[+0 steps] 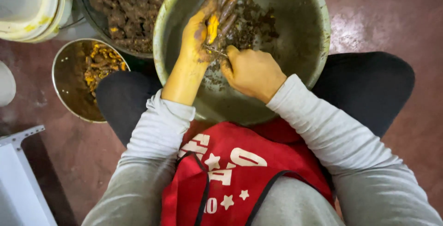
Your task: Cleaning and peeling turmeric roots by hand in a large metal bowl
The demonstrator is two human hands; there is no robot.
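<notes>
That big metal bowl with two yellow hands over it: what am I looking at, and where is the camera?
No machine here: a person works with bare hands, and the camera sits on their head, looking down at their lap. The large metal bowl rests between their knees and holds brown peelings. The left hand, stained yellow, holds a bright yellow root. The right hand grips a thin blade against it; the tool is mostly hidden. On the reddish floor a smaller steel bowl holds yellow pieces, and a dark basin holds muddy unpeeled roots. A red apron covers their front.
</notes>
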